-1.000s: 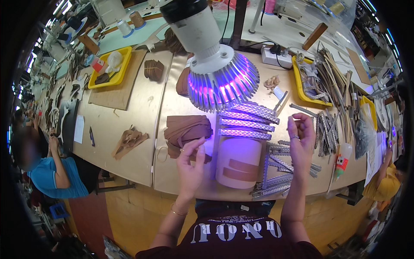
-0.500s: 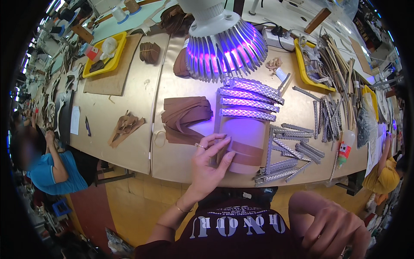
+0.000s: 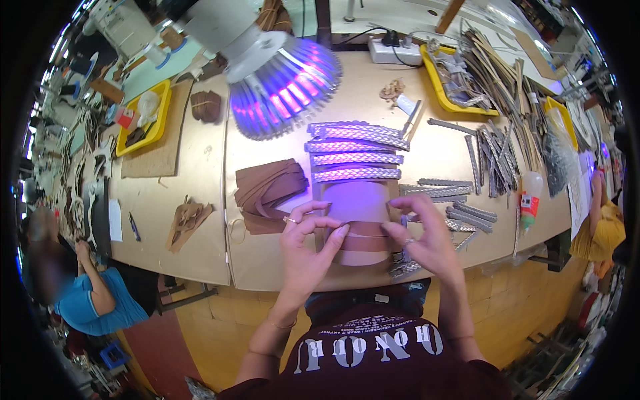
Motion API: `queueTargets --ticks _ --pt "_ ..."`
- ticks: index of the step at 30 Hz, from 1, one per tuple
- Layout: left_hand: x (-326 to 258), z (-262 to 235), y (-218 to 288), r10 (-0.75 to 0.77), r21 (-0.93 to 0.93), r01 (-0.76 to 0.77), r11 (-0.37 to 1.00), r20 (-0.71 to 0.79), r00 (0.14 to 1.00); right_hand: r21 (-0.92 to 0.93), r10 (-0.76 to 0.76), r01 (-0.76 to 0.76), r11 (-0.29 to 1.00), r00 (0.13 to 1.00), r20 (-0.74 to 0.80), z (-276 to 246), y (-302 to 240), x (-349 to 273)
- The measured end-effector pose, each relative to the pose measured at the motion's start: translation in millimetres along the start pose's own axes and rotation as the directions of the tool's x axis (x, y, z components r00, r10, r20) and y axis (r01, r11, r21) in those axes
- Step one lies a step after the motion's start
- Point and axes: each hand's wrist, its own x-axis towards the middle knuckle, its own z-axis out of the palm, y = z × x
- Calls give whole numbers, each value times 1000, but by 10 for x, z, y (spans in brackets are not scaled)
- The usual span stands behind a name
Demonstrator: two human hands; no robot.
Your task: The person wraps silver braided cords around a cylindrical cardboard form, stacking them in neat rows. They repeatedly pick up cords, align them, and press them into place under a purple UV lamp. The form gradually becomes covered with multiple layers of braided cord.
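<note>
Both hands meet over a flat brown leather strap [image 3: 365,229] that lies crosswise on a pale, rounded leather panel [image 3: 353,200] at the near edge of the tan workbench [image 3: 200,220]. The left hand [image 3: 303,243] pinches the strap's left end between thumb and forefinger, the other fingers curled loosely; the right hand [image 3: 427,240] presses its fingertips [image 3: 389,230] on the strap's right end, though whether they actually grip it or only hold it down cannot be told. The strap looks thin, light and limp (it would likely sag if lifted by one end), so taking it at both ends, as now, seems the sound hold. Just beyond the panel lie four silvery braided strips [image 3: 357,152] under the violet glow of a finned lamp head [image 3: 283,73]; a heap of folded brown leather bands [image 3: 267,193] sits just left of the panel.
</note>
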Motion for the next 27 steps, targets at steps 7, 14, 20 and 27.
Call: queueTargets --ticks 7,14,20,27 --pt "-20 27 5 -75 -347 63 936 -21 997 -68 -119 122 990 992 47 70 184 32" --pt "166 44 -40 -246 -423 181 888 -105 964 -276 -192 165 947 979 -73 81 82 236" --pt "122 79 -169 -224 -376 146 915 -172 959 -355 -30 -102 929 937 -347 -120 349 15" --pt "-20 -42 -219 -170 -208 110 972 -295 940 -312 310 -333 890 943 -120 -77 560 -323"
